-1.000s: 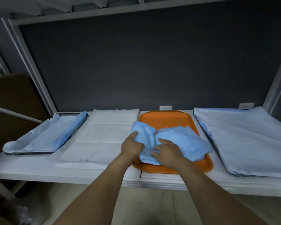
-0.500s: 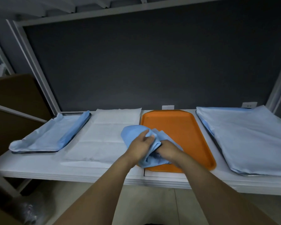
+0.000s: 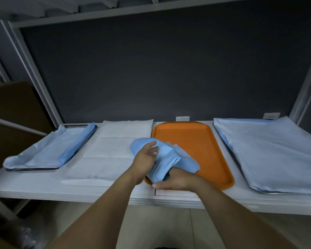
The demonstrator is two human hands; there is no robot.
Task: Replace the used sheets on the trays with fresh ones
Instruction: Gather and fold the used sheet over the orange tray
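An orange tray lies bare in the middle of the white shelf. Over its front left corner I hold a crumpled blue used sheet. My right hand grips the bunched lower end of it from below. My left hand rests against the bundle's left side with fingers spread. A stack of white fresh sheets lies flat just left of the orange tray. A metal tray with a blue sheet sits at the far left. Another large tray covered by a blue sheet sits at the right.
The white shelf has a front edge close to my arms, with tiled floor below. A dark panel forms the back wall, framed by white metal posts. A brown cardboard box stands at the left.
The sheet has been gathered off the orange tray into a tighter bundle at its front left corner. My left hand's fingers have loosened and spread, while my right hand has shifted lower on the bundle.
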